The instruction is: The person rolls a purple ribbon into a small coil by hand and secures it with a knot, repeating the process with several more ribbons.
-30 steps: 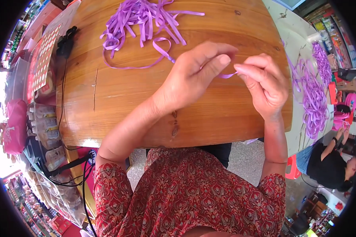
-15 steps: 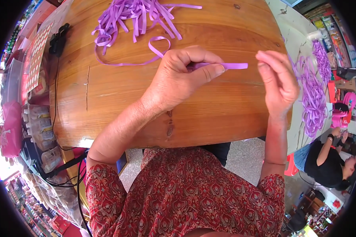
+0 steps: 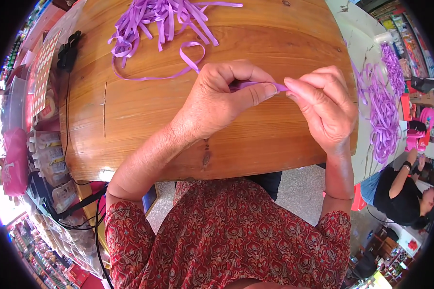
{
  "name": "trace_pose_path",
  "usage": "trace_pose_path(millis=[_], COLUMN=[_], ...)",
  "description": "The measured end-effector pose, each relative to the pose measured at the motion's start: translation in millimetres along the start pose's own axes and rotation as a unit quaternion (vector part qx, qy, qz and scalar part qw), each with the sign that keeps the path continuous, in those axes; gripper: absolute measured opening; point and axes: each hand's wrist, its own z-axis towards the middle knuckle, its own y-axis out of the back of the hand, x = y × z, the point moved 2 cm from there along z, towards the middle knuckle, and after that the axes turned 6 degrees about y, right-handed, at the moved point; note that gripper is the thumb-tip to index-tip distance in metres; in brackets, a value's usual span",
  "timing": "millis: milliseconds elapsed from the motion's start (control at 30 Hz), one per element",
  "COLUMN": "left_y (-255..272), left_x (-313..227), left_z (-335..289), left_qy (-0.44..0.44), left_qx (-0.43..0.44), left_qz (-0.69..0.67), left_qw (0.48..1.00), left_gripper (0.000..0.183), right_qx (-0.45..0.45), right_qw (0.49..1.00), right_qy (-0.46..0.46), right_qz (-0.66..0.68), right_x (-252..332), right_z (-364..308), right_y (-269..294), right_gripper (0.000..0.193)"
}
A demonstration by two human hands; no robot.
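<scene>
Over the middle of the wooden table, my left hand (image 3: 231, 94) pinches a flat purple ribbon (image 3: 193, 61) between thumb and forefinger. From that hand the ribbon loops back left across the wood towards a loose heap of purple ribbons (image 3: 166, 19) at the far side. My right hand (image 3: 325, 106) has its thumb and fingertips closed on the short free end, just right of my left thumb. Only a small bit of ribbon shows between the two hands; the part inside my left fingers is hidden.
The wooden table (image 3: 255, 139) fills the middle. On a pale marbled surface (image 3: 366, 53) at the right lie more purple ribbons (image 3: 383, 120). A black object with a cable (image 3: 68, 53) rests at the left edge, near clear plastic packs (image 3: 53, 154). Another person (image 3: 400, 197) is at the far right.
My right hand has moved left and closed on the ribbon's free end, which stuck out straight before. My left hand keeps its pinch almost in place.
</scene>
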Motion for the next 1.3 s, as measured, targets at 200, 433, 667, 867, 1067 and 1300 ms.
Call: trace_pose_path(millis=[200,433,667,867,1067,1300], left_y=[9.1,8.0,1.0,-5.6,-9.7,-15.7], left_x=[0.3,6.0,7.9,14.4,22.1,22.2], left_z=[4.8,6.0,5.5,1.6,3.3,0.8], left_qy=[-0.045,-0.031,0.019,-0.006,-0.091,-0.074], left_qx=[-0.001,0.025,0.031,-0.029,-0.079,-0.089], left_qz=[0.066,0.037,-0.186,-0.159,-0.093,-0.056], left_qw=[0.997,0.999,0.982,0.987,0.988,0.992], left_gripper=[0.008,0.004,0.014,0.014,0.009,0.01], right_qx=[0.033,0.054,-0.095,-0.141,-0.126,-0.077], right_qw=[0.999,0.862,0.536,0.665,0.833,0.958], right_qy=[-0.039,-0.252,-0.237,-0.282,-0.276,-0.177], right_qz=[0.018,0.437,0.805,0.678,0.463,0.212], right_x=[-9.6,-14.5,-15.1,-13.0,-2.2,-0.7], right_z=[-4.8,-25.2,-40.4,-37.3,-24.2,-20.7], right_y=[-0.7,-13.5,-43.1,-45.2,-39.0,-35.3], right_gripper=[0.019,0.011,0.023,0.032,0.031,0.028])
